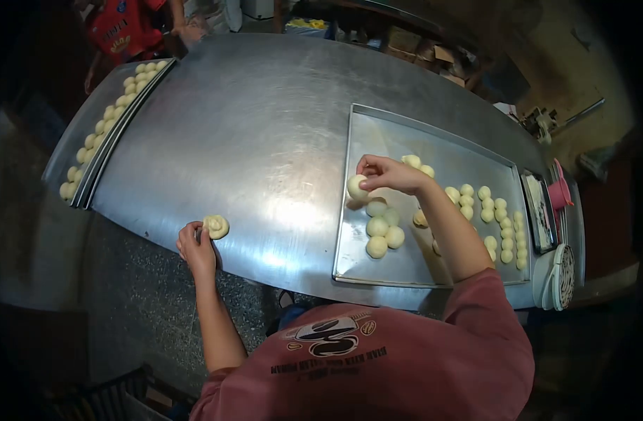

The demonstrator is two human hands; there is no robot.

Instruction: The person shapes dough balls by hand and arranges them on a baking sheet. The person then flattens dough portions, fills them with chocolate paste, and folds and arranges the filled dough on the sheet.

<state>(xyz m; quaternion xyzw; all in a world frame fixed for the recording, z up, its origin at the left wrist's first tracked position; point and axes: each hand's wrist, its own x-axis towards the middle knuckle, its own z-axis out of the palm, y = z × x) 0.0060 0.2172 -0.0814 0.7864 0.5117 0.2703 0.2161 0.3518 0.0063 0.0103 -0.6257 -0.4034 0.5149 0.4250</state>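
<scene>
My left hand (197,245) is at the table's front edge, its fingers closed on the side of a coiled piece of dough (216,226). Over the left part of a large metal tray (419,279), my right hand (390,175) pinches a round dough ball (358,186) between thumb and fingers. Just below that hand, several dough balls (377,247) sit clustered in the tray. Rows of more dough balls (506,244) lie at the tray's right side, and my right forearm hides part of the tray's middle.
A steel table (265,105) spreads ahead. Stacked trays with dough balls (99,127) stand at its left end. A person in a red shirt (121,31) is at the back left. A pink container (560,191) and a round white-rimmed object (563,277) are at the right.
</scene>
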